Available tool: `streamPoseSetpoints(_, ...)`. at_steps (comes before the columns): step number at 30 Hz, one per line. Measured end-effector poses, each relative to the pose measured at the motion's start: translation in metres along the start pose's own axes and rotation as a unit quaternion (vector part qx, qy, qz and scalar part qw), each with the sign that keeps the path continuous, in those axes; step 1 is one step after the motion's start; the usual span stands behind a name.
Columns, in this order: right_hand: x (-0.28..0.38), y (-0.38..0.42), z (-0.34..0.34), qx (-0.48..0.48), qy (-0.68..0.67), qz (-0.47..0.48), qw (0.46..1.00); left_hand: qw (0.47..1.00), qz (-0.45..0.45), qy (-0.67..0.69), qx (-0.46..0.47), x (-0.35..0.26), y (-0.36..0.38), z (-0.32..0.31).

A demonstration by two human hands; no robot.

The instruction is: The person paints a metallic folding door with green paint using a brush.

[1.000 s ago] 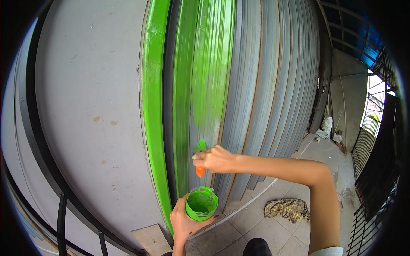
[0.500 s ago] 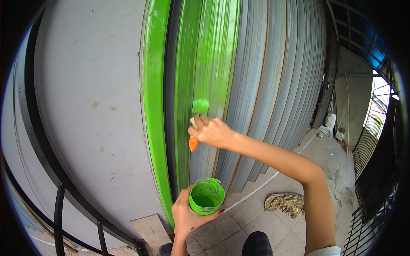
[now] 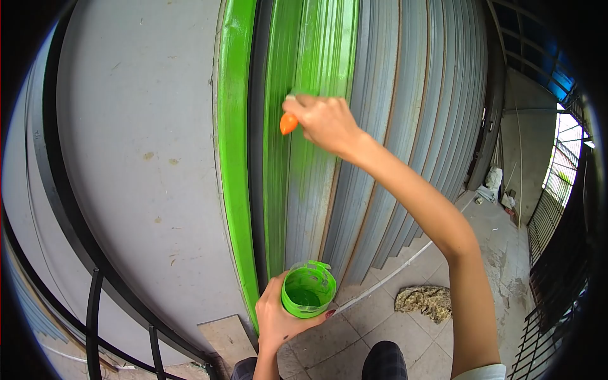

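Note:
My right hand [image 3: 323, 123] is closed round a paintbrush [image 3: 288, 123] with an orange handle tip; its bristles are hidden behind the fingers and blurred against the panel. The folding metal door [image 3: 323, 57] in front of me carries wet bright green paint on its left folds, thinning to streaks below the hand. Lower down, my left hand [image 3: 273, 316] wraps round a cut plastic cup [image 3: 308, 291] smeared with green paint, with a pool of green at its bottom. The green door frame strip [image 3: 234, 126] runs along the left of the folds.
Bare grey folds [image 3: 411, 126] continue to the right. A crumpled, stained cloth [image 3: 424, 303] lies on the tiled floor [image 3: 386, 323]. Black metal railings [image 3: 95, 316] curve at the lower left beside a grey wall [image 3: 139, 158]. A loose tile [image 3: 228, 342] leans near the frame's foot.
My right hand has moved up the panel with the paintbrush. Green streaks now reach lower on the fold beneath it. The left hand and cup have stayed nearly in place.

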State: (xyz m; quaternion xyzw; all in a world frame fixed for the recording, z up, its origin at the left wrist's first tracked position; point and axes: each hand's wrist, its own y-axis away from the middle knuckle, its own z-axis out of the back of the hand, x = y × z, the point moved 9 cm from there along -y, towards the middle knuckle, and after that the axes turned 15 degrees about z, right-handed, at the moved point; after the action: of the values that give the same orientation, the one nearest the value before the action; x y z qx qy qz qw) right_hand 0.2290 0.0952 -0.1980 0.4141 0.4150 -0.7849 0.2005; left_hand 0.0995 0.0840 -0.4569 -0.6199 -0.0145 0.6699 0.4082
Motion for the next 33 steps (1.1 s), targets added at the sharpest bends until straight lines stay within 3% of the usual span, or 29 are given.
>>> streamPoseSetpoints(1,0.026,0.013,-0.018,0.043,-0.035,0.007,0.998,1.000,0.004,-0.004,0.003,0.002,-0.001,0.000)
streamPoseSetpoints(2,0.066,0.035,-0.036,0.030,0.007,0.083,0.996,1.000,0.007,-0.008,0.006,0.004,-0.001,0.000)
streamPoseSetpoints(3,0.100,0.057,-0.052,0.094,-0.042,0.116,0.988,1.000,0.009,-0.012,0.011,0.006,-0.001,0.000)
streamPoseSetpoints(4,0.128,0.080,-0.065,0.096,-0.074,0.135,0.983,1.000,0.011,-0.014,0.008,0.007,-0.001,0.001)
streamPoseSetpoints(6,0.152,0.097,-0.068,0.203,-0.268,0.079,0.938,1.000,0.015,-0.017,0.002,0.008,-0.002,0.002)
streamPoseSetpoints(9,0.113,0.088,-0.068,0.199,-0.282,0.022,0.938,1.000,0.015,-0.015,0.012,0.016,-0.004,-0.001)
streamPoseSetpoints(11,0.046,0.054,-0.041,0.140,-0.182,-0.005,0.973,1.000,0.019,-0.014,0.010,0.017,-0.005,-0.002)
streamPoseSetpoints(15,-0.047,-0.007,0.029,-0.022,0.087,0.054,0.994,0.999,0.032,-0.015,0.019,0.025,-0.006,-0.008)
streamPoseSetpoints(16,-0.061,-0.013,0.043,-0.061,0.118,0.058,0.989,0.999,0.029,-0.014,0.019,0.025,-0.005,-0.009)
streamPoseSetpoints(18,-0.072,-0.013,0.045,-0.047,0.125,0.039,0.990,1.000,0.019,-0.012,0.018,0.024,-0.005,-0.010)
streamPoseSetpoints(20,-0.033,0.001,0.015,0.037,0.009,0.024,0.999,0.999,0.026,-0.014,0.017,0.025,-0.007,-0.009)
streamPoseSetpoints(23,0.090,0.074,-0.045,0.133,-0.021,0.209,0.969,0.999,0.030,-0.019,0.021,0.026,-0.003,-0.007)
streamPoseSetpoints(25,0.110,0.083,-0.044,0.172,-0.164,0.164,0.957,1.000,0.020,-0.017,0.017,0.023,-0.007,-0.008)
streamPoseSetpoints(28,0.078,0.052,-0.034,0.185,-0.248,0.117,0.944,1.000,0.015,-0.017,0.021,0.024,-0.005,-0.009)
streamPoseSetpoints(30,0.009,0.021,-0.038,0.221,-0.203,0.025,0.954,1.000,0.018,-0.015,0.022,0.024,-0.005,-0.010)
streamPoseSetpoints(31,-0.027,0.000,-0.029,0.203,-0.166,0.013,0.965,0.999,0.024,-0.009,0.023,0.024,-0.005,-0.011)
streamPoseSetpoints(33,-0.075,-0.038,0.007,0.060,-0.095,0.041,0.993,0.999,0.041,0.002,0.028,0.023,-0.004,-0.011)
